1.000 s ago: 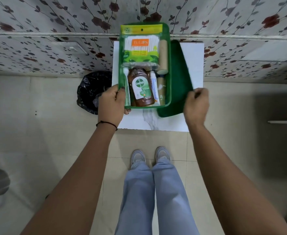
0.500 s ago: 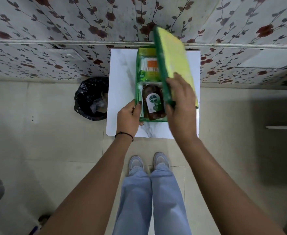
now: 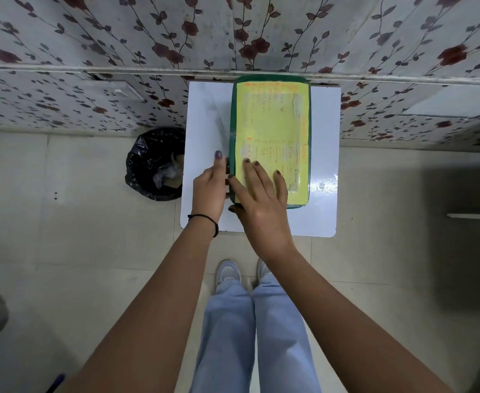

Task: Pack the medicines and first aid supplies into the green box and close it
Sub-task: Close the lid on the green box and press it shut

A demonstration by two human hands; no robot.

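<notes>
The green box (image 3: pixel 270 80) lies on the small white table (image 3: pixel 204 123), its lid down flat. A yellow handwritten label (image 3: pixel 275 120) covers the lid top. The medicines and supplies inside are hidden. My right hand (image 3: pixel 258 191) rests palm-down on the lid's near left corner, fingers spread, thumb over the front edge. My left hand (image 3: pixel 209 185) presses against the box's near left side, fingers hooked at the lid's edge, index finger pointing up along the side.
A bin lined with a black bag (image 3: pixel 155 163) stands on the floor just left of the table. The flowered wall (image 3: pixel 119 38) rises right behind the table. My legs and shoes (image 3: pixel 229 272) are below, on the tiled floor.
My right hand swung the lid from open at the right, over the box, and down flat. The bottle and cotton buds are now covered. My left hand stayed at the box's left side.
</notes>
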